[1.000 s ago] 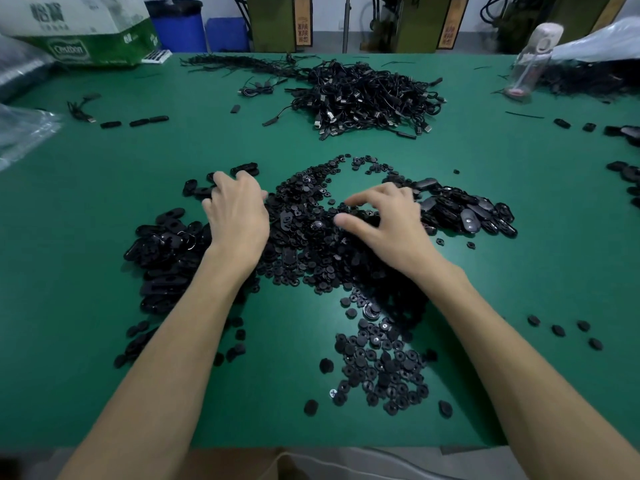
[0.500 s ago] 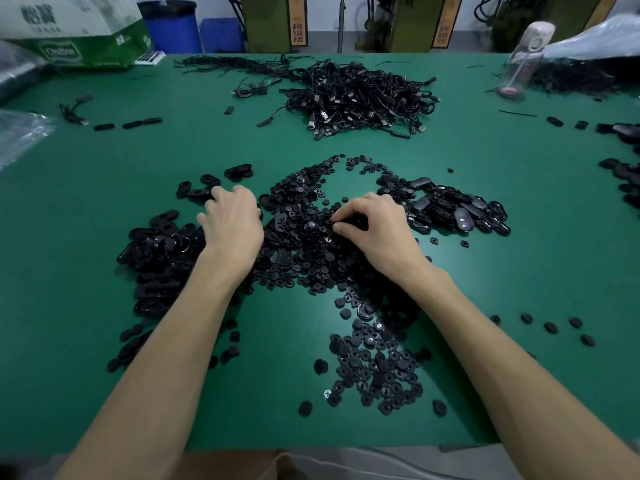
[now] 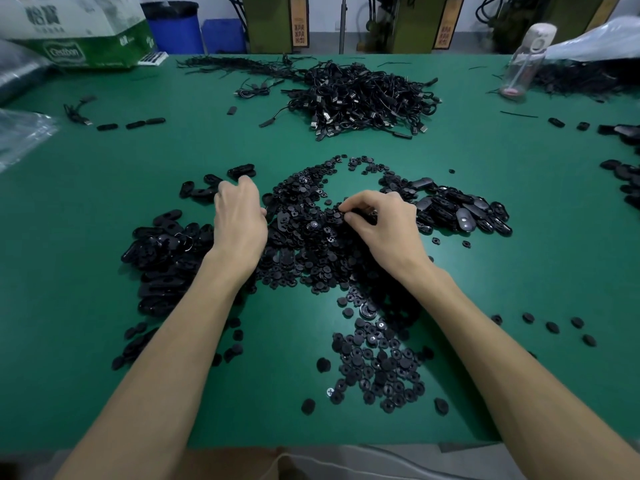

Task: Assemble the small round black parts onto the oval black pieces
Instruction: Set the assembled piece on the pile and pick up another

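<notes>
Change noted: one second ago my right hand [image 3: 384, 223] lay over the heap with thumb held out and fingers spread. Its thumb and forefinger now meet in a pinch at the far edge of the central heap of round parts [image 3: 311, 251]. They close on one of those parts, but I cannot single out which. My left hand [image 3: 239, 220] has hardly shifted. Its back faces me and its fingers curl down beside the scattered oval pieces [image 3: 202, 192] at the far left. The tips are hidden, so I cannot tell whether they hold anything.

Count, on the green table [image 3: 69, 237]:
- Round parts: two groups, the central heap under both hands and a nearer cluster [image 3: 377, 368] between my forearms. Individual parts are too many to number.
- Oval pieces: two heaps, one at my left [image 3: 166, 258] and one at my right [image 3: 460, 213].
- Loose black parts [image 3: 552, 327] in a row beyond my right forearm: five.
- Dark pieces in a line [image 3: 135, 125] at the far left: three.
- Cable pile [image 3: 363, 98]: one, far centre.
- Clear bottle [image 3: 523, 60]: one, far right.
- Printed carton [image 3: 79, 32]: one, far left corner.
</notes>
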Available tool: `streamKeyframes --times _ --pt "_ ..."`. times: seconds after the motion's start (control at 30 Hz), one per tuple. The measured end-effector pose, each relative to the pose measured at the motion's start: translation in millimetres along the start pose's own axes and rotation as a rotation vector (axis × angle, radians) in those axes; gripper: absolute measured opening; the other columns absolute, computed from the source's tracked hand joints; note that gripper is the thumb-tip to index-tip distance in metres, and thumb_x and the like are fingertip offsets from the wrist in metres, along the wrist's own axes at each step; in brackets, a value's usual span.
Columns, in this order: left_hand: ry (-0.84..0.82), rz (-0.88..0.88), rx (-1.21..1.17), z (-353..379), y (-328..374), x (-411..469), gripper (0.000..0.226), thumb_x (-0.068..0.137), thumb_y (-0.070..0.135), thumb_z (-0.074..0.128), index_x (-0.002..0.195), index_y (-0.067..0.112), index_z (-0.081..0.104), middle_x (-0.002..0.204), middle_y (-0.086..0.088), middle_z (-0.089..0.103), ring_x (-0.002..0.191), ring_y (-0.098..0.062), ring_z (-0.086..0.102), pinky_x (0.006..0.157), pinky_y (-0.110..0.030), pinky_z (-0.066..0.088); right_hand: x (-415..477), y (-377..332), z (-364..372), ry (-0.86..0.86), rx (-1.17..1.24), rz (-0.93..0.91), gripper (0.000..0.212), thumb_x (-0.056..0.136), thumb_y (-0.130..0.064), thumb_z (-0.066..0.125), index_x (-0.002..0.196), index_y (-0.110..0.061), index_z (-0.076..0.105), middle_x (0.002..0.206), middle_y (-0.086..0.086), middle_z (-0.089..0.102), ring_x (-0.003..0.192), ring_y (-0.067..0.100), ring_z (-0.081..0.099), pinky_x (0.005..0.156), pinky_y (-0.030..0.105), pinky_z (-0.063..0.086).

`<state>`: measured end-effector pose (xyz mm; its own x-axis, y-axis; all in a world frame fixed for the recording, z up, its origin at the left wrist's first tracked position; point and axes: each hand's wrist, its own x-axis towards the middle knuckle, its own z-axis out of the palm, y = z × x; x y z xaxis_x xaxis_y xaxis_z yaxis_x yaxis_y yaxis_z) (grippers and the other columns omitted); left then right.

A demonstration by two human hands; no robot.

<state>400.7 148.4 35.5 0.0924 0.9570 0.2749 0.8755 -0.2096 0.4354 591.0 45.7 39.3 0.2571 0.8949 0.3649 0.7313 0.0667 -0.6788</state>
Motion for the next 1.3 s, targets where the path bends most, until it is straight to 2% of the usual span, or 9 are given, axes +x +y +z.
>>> streamKeyframes --times 0.17,0.3,0.37,0.5,0.63,0.73,0.93,1.13,1.3 --pt "0.066 0.088 -0.075 0.9 -0.4 -1.4 0.042 0.089 -0.023 0.056 0.124 -0.001 0.056 0.128 -0.018 0.042 0.121 -0.031 0.042 0.099 -0.036 0.046 0.2 -1.8 -1.6 -0.015 0.021 0.018 0.013 0.097 -0.015 0.069 0.104 -0.024 0.076 0.089 -0.031 0.052 0.111 0.019 0.056 0.109 0.051 0.039" --pt "0.168 0.167 -0.227 -4.1 5.7 -2.9 0.039 0.094 -0.017 0.060 0.128 0.002 0.062 0.130 -0.013 0.051 0.109 -0.014 0.053 0.091 -0.007 0.040 1.0 -3.7 -1.5 0.006 0.047 0.010 0.010 0.097 -0.016 0.071 0.103 -0.022 0.075 0.093 -0.018 0.066 0.106 0.020 0.062 0.105 0.051 0.044" --pt "0.179 0.195 -0.373 -5.2 13.7 -5.0 0.027 0.095 -0.009 0.064 0.117 0.006 0.069 0.120 -0.009 0.061 0.101 -0.011 0.060 0.088 -0.002 0.042 1.8 -2.7 -1.2 0.042 0.073 0.009 0.009 0.096 -0.016 0.072 0.103 -0.019 0.075 0.095 -0.010 0.070 0.100 0.017 0.064 0.101 0.042 0.049" --pt "0.135 0.195 -0.653 -3.1 31.8 -17.3 0.023 0.089 -0.007 0.071 0.100 0.012 0.074 0.099 0.001 0.073 0.087 0.004 0.065 0.081 -0.005 0.047 2.3 -1.2 -1.6 0.083 0.168 0.019 0.005 0.094 -0.015 0.075 0.096 -0.018 0.075 0.088 -0.007 0.072 0.086 0.004 0.064 0.078 0.008 0.046" --pt "0.154 0.369 -0.748 5.0 43.8 -28.3 0.014 0.096 -0.001 0.067 0.102 0.012 0.067 0.102 -0.002 0.064 0.089 -0.007 0.068 0.081 -0.019 0.055 3.2 -0.5 -0.9 0.045 0.132 0.011 0.003 0.094 -0.017 0.074 0.093 -0.020 0.072 0.094 -0.005 0.071 0.090 0.009 0.064 0.085 0.020 0.048" --pt "0.109 0.415 -0.807 11.3 48.8 -34.3 0.007 0.105 0.010 0.058 0.106 0.017 0.057 0.102 -0.001 0.052 0.079 -0.016 0.070 0.059 -0.024 0.058 2.8 0.3 0.5 0.030 0.107 -0.014 0.006 0.095 -0.016 0.073 0.092 -0.021 0.070 0.099 -0.002 0.066 0.095 0.016 0.061 0.092 0.031 0.046" --pt "0.079 0.451 -0.778 15.2 47.2 -37.4 0.004 0.109 0.021 0.054 0.108 0.019 0.056 0.104 -0.005 0.052 0.064 -0.017 0.069 0.042 -0.026 0.049 4.3 4.0 0.5 0.079 0.140 0.002 0.007 0.095 -0.010 0.071 0.093 -0.017 0.069 0.094 0.000 0.068 0.089 0.013 0.061 0.078 0.015 0.044" --pt "0.163 0.495 -0.593 16.8 49.2 -37.7 0.012 0.104 0.016 0.060 0.112 0.009 0.065 0.109 0.000 0.051 0.089 -0.006 0.061 0.082 -0.017 0.050 5.4 5.9 3.2 0.051 0.132 0.001 0.012 0.094 -0.005 0.070 0.097 -0.017 0.072 0.094 -0.003 0.070 0.083 0.001 0.061 0.075 0.008 0.043" --pt "0.147 0.471 -0.615 16.8 51.7 -39.7 0.012 0.099 0.006 0.066 0.111 0.005 0.067 0.114 -0.004 0.048 0.094 -0.001 0.058 0.088 -0.015 0.050 4.6 6.6 2.3 0.067 0.143 0.021 0.014 0.093 -0.005 0.072 0.101 -0.016 0.073 0.088 -0.011 0.068 0.081 -0.010 0.059 0.073 0.005 0.042"
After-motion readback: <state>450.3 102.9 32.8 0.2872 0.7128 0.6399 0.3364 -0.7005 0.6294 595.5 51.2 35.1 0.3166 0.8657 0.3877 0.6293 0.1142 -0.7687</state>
